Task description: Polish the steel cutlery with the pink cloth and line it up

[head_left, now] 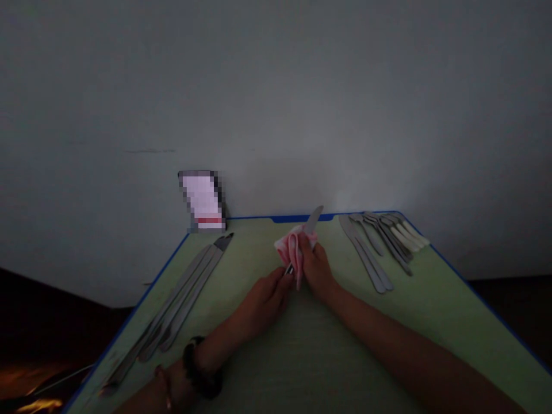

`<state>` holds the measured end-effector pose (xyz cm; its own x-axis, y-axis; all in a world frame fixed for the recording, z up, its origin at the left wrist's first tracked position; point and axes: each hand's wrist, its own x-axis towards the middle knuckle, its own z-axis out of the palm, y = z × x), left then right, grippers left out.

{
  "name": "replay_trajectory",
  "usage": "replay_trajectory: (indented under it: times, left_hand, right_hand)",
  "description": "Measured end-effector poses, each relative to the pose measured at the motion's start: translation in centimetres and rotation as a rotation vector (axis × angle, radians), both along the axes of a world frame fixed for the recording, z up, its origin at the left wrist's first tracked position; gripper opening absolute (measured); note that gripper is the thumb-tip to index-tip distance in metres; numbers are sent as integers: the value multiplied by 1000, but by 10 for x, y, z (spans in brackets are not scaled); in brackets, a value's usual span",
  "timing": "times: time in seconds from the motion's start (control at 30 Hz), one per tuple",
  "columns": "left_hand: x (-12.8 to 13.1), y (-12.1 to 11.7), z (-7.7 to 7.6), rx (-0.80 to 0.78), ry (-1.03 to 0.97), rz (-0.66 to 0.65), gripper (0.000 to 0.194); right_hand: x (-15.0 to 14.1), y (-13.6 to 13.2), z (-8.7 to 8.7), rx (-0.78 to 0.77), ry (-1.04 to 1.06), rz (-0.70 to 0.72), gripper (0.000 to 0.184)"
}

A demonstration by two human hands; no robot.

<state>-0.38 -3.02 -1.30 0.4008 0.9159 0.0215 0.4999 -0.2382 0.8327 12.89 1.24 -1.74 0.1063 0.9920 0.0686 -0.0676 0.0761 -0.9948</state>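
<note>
My left hand (266,296) pinches the handle end of a table knife (314,220) near the middle of a pale green table (302,356). My right hand (316,265) is wrapped round a pink cloth (290,244) that is folded about the knife's middle. The blade tip sticks out beyond the cloth toward the wall. Both hands touch the knife.
A row of long knives (185,293) lies along the table's left edge. At the far right lies a group of knives, spoons and white-handled cutlery (379,241). A blurred-out small object (202,201) leans on the grey wall. The table has a blue rim (297,218).
</note>
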Motion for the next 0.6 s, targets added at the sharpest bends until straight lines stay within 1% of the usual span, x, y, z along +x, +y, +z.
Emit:
replay_trajectory:
  times: [0.07,0.23,0.43,0.53,0.6]
  left_hand:
    - [-1,1,-2,54,72,-3,26]
    - [-5,0,-4,97,180,-22,23]
    - [-3,-3,1,37,185,-40,28]
    - [-4,-3,1,27,172,-57,29]
    - [-4,-3,1,24,174,-62,30]
  right_hand:
    - [4,4,1,-2,4,-47,52]
    - [19,18,6,30,-3,-105,52]
    - [37,33,10,18,-6,-208,52]
    - [43,41,8,-16,40,-257,52]
    - [45,45,7,-10,73,-278,50]
